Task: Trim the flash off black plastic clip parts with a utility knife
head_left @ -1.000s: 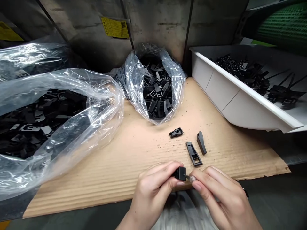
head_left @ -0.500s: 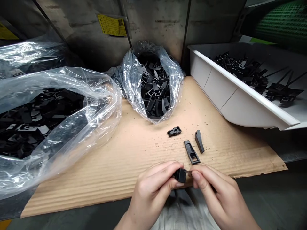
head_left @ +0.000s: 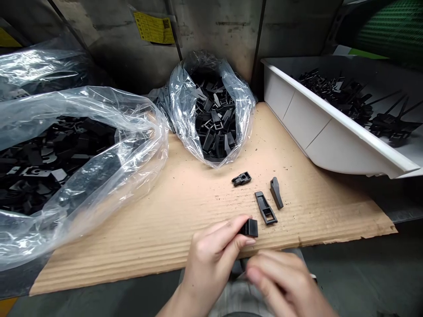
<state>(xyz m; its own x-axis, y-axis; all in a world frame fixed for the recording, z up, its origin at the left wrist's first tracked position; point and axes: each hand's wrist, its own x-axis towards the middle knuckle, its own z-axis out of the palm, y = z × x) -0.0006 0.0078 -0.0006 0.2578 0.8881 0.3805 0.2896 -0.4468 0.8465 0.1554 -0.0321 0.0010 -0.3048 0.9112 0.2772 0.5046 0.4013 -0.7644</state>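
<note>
Two hands (head_left: 211, 259) (head_left: 280, 281), four unbagged black parts (head_left: 241, 178) (head_left: 266, 208) (head_left: 276, 193) (head_left: 251, 228)

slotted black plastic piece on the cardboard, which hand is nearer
Left. The left hand holds a black plastic block just left of and below the slotted black plastic piece, not touching it; the right hand is farther off, below it, over the cardboard's near edge.

Pretty grimy spot: scuffed grey metal wall panels (head_left: 214, 26) with dark vertical seams fill the top of the frame, a yellow printed sticker (head_left: 153, 27) sits upper middle, and a green ribbed cylinder (head_left: 390, 26) fills the upper right corner. Lighting's flat and dim.
</note>
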